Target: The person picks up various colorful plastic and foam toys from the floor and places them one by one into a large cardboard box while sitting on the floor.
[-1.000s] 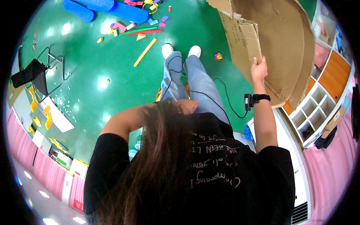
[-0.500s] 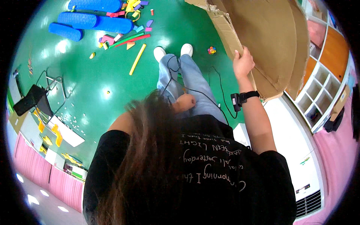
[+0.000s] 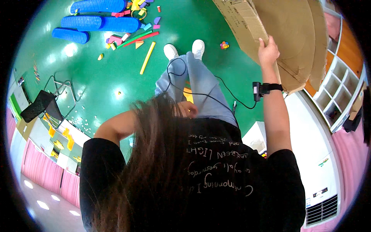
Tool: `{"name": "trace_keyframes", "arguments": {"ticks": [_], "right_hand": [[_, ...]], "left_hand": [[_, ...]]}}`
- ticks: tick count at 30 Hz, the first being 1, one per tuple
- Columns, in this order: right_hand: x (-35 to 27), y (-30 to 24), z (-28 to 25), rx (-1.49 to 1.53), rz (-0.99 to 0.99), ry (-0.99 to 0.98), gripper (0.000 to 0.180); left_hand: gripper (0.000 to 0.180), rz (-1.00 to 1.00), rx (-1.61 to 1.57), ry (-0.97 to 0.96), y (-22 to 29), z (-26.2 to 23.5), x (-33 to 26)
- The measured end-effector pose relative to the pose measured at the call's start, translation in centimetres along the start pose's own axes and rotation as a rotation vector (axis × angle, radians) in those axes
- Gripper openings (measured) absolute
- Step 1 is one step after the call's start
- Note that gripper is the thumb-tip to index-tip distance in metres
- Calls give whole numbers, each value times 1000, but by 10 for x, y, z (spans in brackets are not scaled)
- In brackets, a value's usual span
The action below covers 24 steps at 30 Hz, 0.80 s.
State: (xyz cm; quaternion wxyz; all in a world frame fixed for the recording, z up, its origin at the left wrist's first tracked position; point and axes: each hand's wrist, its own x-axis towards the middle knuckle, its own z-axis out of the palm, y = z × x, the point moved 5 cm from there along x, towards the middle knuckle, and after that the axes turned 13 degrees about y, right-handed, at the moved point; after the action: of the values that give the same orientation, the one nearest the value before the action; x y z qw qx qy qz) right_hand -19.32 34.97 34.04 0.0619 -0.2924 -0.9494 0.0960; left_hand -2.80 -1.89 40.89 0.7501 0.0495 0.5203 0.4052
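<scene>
My right hand (image 3: 268, 51) grips the edge of a large brown cardboard box (image 3: 297, 31) at the upper right, fingers over its rim. The box is tilted, and dark print shows on its folded side. A black strap with a small black device (image 3: 258, 91) sits on my right wrist, and a black cable (image 3: 193, 92) runs from it across my legs. My left hand (image 3: 188, 110) is curled in front of my waist, partly covered by hair; whatever it may hold is hidden. Beyond it, a yellow thing (image 3: 188, 96) shows between my legs.
Blue foam pieces (image 3: 100, 24) and several coloured blocks (image 3: 116, 39) lie on the green floor ahead. A yellow stick (image 3: 147, 58) and a flower-shaped toy (image 3: 224, 45) are nearer my feet. A black-seated chair (image 3: 42, 106) lies left; a white shelf (image 3: 336, 87) and air conditioner (image 3: 320, 154) are right.
My right hand and the cardboard box have shifted right and slightly up in the picture, with the grip kept. My left hand stays near my waist. The whole view has turned slightly.
</scene>
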Motion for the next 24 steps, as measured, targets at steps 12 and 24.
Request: {"name": "trace_keyframes", "arguments": {"ticks": [12,24], "right_hand": [[64,26,-118,-119,-108,99,38],[87,72,-238,-160,-145,479,34]], "left_hand": [[18,78,474,112,80,29,-55],[19,108,313,-46,113,-58,-27]]}}
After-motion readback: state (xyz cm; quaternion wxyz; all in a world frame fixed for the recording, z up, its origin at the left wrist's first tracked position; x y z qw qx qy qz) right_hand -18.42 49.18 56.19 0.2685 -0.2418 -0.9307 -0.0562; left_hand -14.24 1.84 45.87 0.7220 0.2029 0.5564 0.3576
